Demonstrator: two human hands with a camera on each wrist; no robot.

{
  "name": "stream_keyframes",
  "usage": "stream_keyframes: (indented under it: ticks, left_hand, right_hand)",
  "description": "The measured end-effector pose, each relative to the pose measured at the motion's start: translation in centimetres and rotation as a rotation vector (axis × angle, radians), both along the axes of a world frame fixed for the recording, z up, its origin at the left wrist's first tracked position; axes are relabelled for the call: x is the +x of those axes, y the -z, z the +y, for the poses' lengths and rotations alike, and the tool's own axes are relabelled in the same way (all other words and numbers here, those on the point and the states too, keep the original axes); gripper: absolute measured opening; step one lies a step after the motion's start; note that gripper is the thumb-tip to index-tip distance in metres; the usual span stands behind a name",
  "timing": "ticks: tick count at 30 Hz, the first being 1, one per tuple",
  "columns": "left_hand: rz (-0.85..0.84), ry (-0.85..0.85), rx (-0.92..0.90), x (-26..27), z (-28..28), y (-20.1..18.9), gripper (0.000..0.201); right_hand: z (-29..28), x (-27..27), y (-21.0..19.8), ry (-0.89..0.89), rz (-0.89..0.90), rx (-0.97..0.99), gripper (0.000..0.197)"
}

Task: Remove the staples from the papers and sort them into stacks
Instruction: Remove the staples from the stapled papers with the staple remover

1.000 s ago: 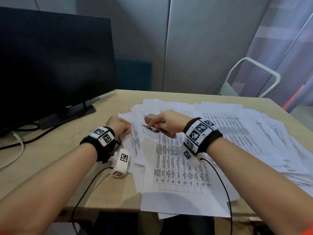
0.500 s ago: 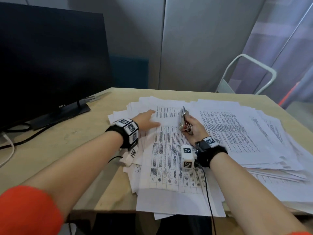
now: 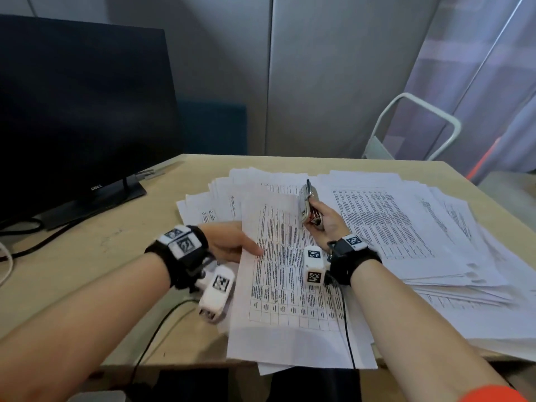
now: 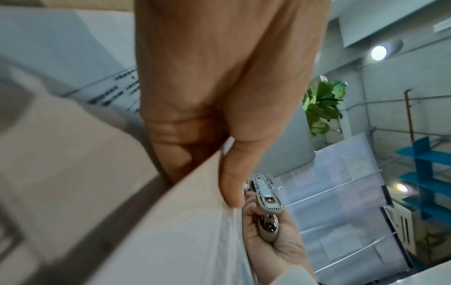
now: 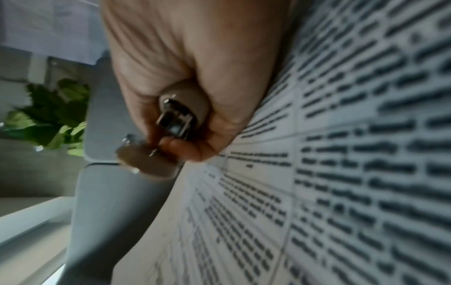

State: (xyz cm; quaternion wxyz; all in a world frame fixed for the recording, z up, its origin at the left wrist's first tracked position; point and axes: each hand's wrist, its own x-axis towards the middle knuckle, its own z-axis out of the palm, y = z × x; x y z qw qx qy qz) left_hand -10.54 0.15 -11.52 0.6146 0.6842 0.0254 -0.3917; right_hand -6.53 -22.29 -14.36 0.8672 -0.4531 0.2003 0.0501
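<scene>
1. I've got the top sheet point(image 3: 278, 256), a printed table, lying at the near middle of the desk point(image 3: 87, 256) on the loose spread of papers point(image 3: 406, 227); its left edge is lifted off the pile.
2. My left hand point(image 3: 229, 242) has that left edge: in the left wrist view the thumb point(image 4: 234, 164) lies over the paper and the curled fingers sit underneath, so it's a pinch on the sheet.
3. My right hand point(image 3: 327, 224) is at the sheet's upper right, fingers wrapped round the staple remover point(image 3: 309, 206). The tool stands nearly upright, its tip pointing away from me.
4. From the right wrist camera the staple remover point(image 5: 171, 123) is clamped in the fist, metal parts showing between the fingers, with printed rows filling the right side of the picture. It's blurry, so I can't tell whether a staple is caught in it.
5. More papers fan out across the right half of the desk, some overhanging the near edge.
6. The monitor point(image 3: 81, 111), dark, stands at the left on its stand, cables point(image 3: 29, 242) trailing beside it.
7. A white metal frame point(image 3: 417, 123) rises behind the desk's far right corner.
</scene>
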Motion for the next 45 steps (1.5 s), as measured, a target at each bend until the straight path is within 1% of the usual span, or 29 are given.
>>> stream_keyframes:
  ticks: [2,4,5,7,9,11,13,14,16,19,20,21,22,24,25,27,29,31,32,33,34,35,36,37,38,39,41,42,45]
  left_hand:
    - [-0.081,-0.117,0.056,-1.2,0.0,0.2,0.028]
    - [-0.179,-0.225,0.083,-1.4,1.0,-0.3,0.028]
    - [-0.235,-0.273,0.096,-1.2,1.7,-0.7,0.034]
    - [-0.342,-0.389,0.111,-0.5,3.4,-1.5,0.05]
    - [-0.414,-0.483,0.101,-0.2,4.6,-2.5,0.049]
    - [-0.448,-0.512,0.058,0.1,4.6,-3.0,0.043]
    - [-0.487,-0.545,0.066,0.2,3.7,-3.2,0.038]
    - [-0.505,-0.562,0.083,0.5,3.4,-3.1,0.04]
    - [-0.485,-0.576,0.065,1.0,3.2,-2.7,0.042]
    - [-0.464,-0.574,0.063,1.6,3.7,-2.4,0.03]
    - [-0.471,-0.58,0.072,1.7,4.0,-2.4,0.028]
    - [-0.475,-0.594,0.069,1.9,4.4,-2.2,0.027]
    - [-0.468,-0.61,0.058,2.1,4.7,-2.1,0.027]
    - [-0.426,-0.607,0.022,2.3,4.7,-1.8,0.028]
    - [-0.402,-0.584,-0.024,2.2,4.3,-1.7,0.026]
    - [-0.382,-0.521,-0.113,1.9,2.7,-1.8,0.019]
    - [-0.37,-0.481,-0.132,2.1,1.0,-2.1,0.018]
    - [-0.377,-0.524,-0.058,3.0,0.0,-1.8,0.018]
    - [-0.382,-0.559,0.03,4.0,-0.2,-1.3,0.02]
    - [-0.4,-0.553,0.192,4.8,-0.2,-0.9,0.026]
    - [-0.418,-0.479,0.39,5.1,-0.3,-0.9,0.033]
    - [-0.433,-0.381,0.571,5.3,-0.5,-0.8,0.048]
    - [-0.45,-0.288,0.717,5.3,-0.8,-0.8,0.064]
    - [-0.479,-0.204,0.815,5.2,-1.0,-0.7,0.077]
    - [-0.512,-0.135,0.89,5.2,-1.4,-0.5,0.081]
    - [-0.54,-0.092,0.945,5.4,-1.6,-0.3,0.074]
    - [-0.566,-0.079,0.987,5.7,-2.0,0.2,0.049]
    - [-0.566,-0.096,0.995,5.8,-2.0,0.4,0.046]
    - [-0.518,-0.118,0.986,5.9,-1.7,0.3,0.041]
  right_hand:
    - [0.2,0.1,-0.5,0.006,0.011,-0.044,0.013]
    - [0.0,0.3,-1.3,0.016,-0.055,-0.098,0.018]
    - [-0.3,0.5,-1.7,0.039,-0.115,-0.136,0.019]
    - [-1.6,0.6,-2.3,0.053,-0.234,-0.292,0.024]
    - [-2.9,0.5,-2.9,-0.036,-0.299,-0.44,0.035]
    - [-3.5,0.2,-3.3,-0.241,-0.303,-0.43,0.049]
    - [-3.3,-0.5,-3.7,-0.42,-0.311,-0.422,0.046]
    - [-3.0,-0.8,-3.9,-0.434,-0.314,-0.451,0.043]
    - [-2.8,-0.8,-3.9,-0.338,-0.312,-0.54,0.038]
    - [-3.9,-0.2,-3.7,-0.218,-0.318,-0.769,0.029]
    - [-4.5,-0.2,-3.5,-0.211,-0.314,-0.79,0.028]
    - [-5.1,-0.3,-3.4,-0.217,-0.306,-0.75,0.029]
    - [-5.5,-0.6,-3.3,-0.237,-0.294,-0.645,0.031]
    - [-5.6,-1.5,-3.2,-0.294,-0.265,-0.359,0.036]
    - [-5.4,-1.7,-3.2,-0.318,-0.265,-0.264,0.037]
    - [-4.3,-2.1,-3.2,-0.35,-0.275,-0.214,0.036]
    - [-3.2,-1.8,-3.3,-0.376,-0.278,-0.261,0.034]
    - [-2.7,-1.0,-3.6,-0.343,-0.249,-0.344,0.035]
    - [-3.0,-0.2,-3.7,-0.291,-0.234,-0.401,0.032]
    - [-3.5,0.5,-4.0,-0.22,-0.221,-0.478,0.025]
    - [-4.3,1.3,-4.2,-0.14,-0.209,-0.571,0.017]
    - [-5.4,2.0,-4.6,-0.073,-0.18,-0.699,0.016]
    - [-6.8,2.8,-5.0,-0.031,-0.133,-0.853,0.023]
    - [-8.1,2.9,-5.6,-0.029,-0.065,-1.026,0.03]
    - [-9.5,2.9,-6.0,-0.044,0.01,-1.19,0.036]
    - [-10.7,2.6,-6.5,-0.073,0.082,-1.315,0.04]
    - [-12.8,1.6,-6.7,-0.12,0.173,-1.435,0.046]
    - [-13.6,1.3,-6.6,-0.131,0.205,-1.454,0.046]
    - [-14.9,0.5,-5.9,-0.156,0.312,-1.651,0.046]
